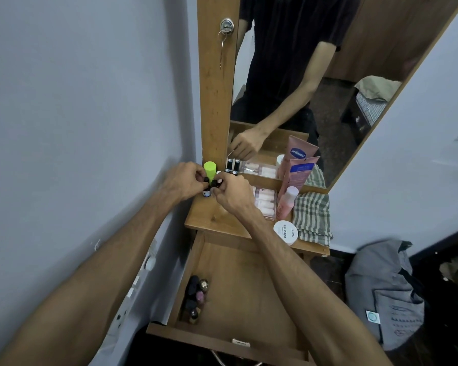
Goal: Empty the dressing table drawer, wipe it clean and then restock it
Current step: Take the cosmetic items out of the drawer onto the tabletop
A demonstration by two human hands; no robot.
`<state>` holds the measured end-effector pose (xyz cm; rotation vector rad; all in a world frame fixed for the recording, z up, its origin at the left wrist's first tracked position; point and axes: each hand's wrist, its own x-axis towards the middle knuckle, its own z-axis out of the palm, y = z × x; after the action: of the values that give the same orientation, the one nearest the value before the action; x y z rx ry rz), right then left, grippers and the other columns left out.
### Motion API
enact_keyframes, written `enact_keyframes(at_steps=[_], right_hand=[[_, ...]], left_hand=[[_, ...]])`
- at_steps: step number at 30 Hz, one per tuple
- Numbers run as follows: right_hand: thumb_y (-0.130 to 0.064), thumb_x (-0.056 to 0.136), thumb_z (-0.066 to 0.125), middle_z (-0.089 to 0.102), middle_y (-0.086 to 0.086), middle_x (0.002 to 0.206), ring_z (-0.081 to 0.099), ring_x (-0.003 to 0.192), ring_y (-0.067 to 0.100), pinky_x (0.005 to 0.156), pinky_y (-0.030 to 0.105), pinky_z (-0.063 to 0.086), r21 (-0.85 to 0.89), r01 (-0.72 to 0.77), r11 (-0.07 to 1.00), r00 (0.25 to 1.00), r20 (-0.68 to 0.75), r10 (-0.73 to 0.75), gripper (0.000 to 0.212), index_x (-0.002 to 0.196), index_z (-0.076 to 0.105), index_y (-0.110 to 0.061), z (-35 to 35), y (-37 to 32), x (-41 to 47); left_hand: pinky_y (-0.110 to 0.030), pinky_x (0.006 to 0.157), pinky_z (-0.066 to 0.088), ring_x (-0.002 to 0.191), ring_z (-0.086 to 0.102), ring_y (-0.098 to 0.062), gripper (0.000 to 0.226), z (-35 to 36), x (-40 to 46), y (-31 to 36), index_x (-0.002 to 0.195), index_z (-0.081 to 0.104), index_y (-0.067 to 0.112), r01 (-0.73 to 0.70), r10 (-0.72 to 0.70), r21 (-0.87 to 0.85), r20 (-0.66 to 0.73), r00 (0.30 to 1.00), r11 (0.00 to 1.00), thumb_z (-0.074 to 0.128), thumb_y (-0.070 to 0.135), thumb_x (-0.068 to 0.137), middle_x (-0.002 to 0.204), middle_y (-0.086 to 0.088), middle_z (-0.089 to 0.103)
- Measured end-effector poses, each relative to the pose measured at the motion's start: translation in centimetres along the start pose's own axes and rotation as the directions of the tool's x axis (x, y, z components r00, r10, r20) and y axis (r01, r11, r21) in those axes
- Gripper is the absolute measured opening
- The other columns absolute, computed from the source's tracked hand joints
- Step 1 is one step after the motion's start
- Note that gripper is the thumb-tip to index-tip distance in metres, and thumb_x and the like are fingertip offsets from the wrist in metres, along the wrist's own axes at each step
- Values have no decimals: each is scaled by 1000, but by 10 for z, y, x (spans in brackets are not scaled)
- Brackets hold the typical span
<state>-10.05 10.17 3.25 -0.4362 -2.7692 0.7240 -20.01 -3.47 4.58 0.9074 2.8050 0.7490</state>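
wall [64, 101]: plain grey-blue, takes up the whole left side, nothing much going on there

my left hand [181, 180]: up at the back left corner of the table [217, 220], fingers pinching the black cap of a small bottle [206, 191] that's standing on the tabletop

green cap thing [210, 169]: bright lime, upright, right behind my two hands against the wooden mirror frame

my right hand [229, 192]: basically touching the left one, fingers curled round a second little dark-capped bottle [215, 184] just beside the first

drawer [238, 291]: pulled out below the table, mostly bare wood inside, with a small bunch of nail polish bottles [196, 297] lined up along its left wall

clear box [265, 202]: sits mid-table, partly hidden by my right wrist, pale pinkish pieces inside

pink tube [298, 173]: leaning up against the mirror [328, 88], with a smaller pink bottle [287, 202] in front of it

white jar [286, 232]: round lid reading nail polish something, near the front edge of the table

checked cloth [312, 220]: green and white, folded, on the right end of the table, just beside the jar

grey bag [381, 291]: slumped on the floor, far right
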Motion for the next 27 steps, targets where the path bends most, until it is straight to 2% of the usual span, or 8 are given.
enact_keyframes(at_steps=[3, 5, 9, 13, 17, 19, 23, 27], right_hand=[[-31, 87, 71, 78, 1, 92, 69, 99, 32, 82, 43, 57, 23, 12, 1000, 1000, -23, -12, 34, 120, 68, -24, -3, 0, -6], [-30, 86, 70, 77, -2, 85, 70, 94, 28, 79, 42, 57, 39, 23, 999, 999, -48, -21, 33, 119, 69, -26, -6, 1, -10], [-27, 86, 70, 76, -8, 75, 72, 81, 17, 73, 33, 57, 79, 57, 995, 995, -82, -51, 19, 104, 77, -26, -11, 1, -27], [-24, 85, 69, 78, -8, 81, 71, 78, 12, 75, 31, 58, 104, 83, 991, 997, -4, -83, 17, 99, 78, -25, -11, 2, -56], [-21, 83, 67, 77, -7, 82, 69, 74, 11, 70, 32, 60, 96, 103, 990, 991, 78, -110, 20, 99, 80, -23, -4, 2, -93], [-18, 79, 67, 77, -5, 81, 70, 73, 13, 71, 33, 60, 103, 112, 988, 981, 148, -126, 21, 95, 80, -22, -1, 2, -112], [-21, 74, 65, 77, -8, 81, 71, 78, 10, 76, 31, 60, 91, 36, 995, 954, 295, -62, 22, 91, 80, -26, 9, 4, -143], [-19, 74, 62, 77, -8, 81, 73, 83, 17, 79, 33, 60, 49, -9, 999, 937, 349, -9, 23, 89, 78, -26, 18, 6, -166]], left_hand=[[-35, 73, 61, 78, 65, -10, 24, -2, -9, 0, 100, 74, 22, 25, -25, -2, -6, 1000, 1000, 82, 30, 79, 85, 8, 70], [-32, 68, 59, 78, 64, -9, 23, -4, -17, 0, 97, 71, 27, 35, -35, -3, -36, 999, 999, 81, 36, 79, 84, 10, 69], [-19, 55, 42, 71, 61, -4, 15, -5, -41, 3, 80, 66, 34, 31, -33, -34, -60, 998, 999, 80, 33, 78, 77, 16, 66], [-13, 56, 40, 68, 62, -1, 24, -1, -71, 5, 67, 66, 35, 0, 4, -75, 58, 998, 997, 75, 15, 74, 68, 20, 65], [-5, 51, 39, 64, 62, 7, 27, 7, -101, 6, 64, 68, 35, -22, 33, -63, 190, 981, 998, 71, 8, 70, 60, 26, 64], [-6, 54, 40, 66, 62, 8, 25, 12, -114, 6, 64, 71, 36, -30, 37, -34, 230, 972, 999, 68, 12, 71, 62, 32, 64], [-12, 59, 45, 68, 62, 4, 22, 22, -138, 4, 73, 78, 35, -38, 17, 59, 323, 946, 998, 66, 17, 68, 62, 31, 64], [-16, 65, 52, 74, 66, 0, 29, 28, -156, 4, 82, 80, 33, -50, -13, 146, 403, 915, 988, 64, 15, 67, 65, 27, 63]])
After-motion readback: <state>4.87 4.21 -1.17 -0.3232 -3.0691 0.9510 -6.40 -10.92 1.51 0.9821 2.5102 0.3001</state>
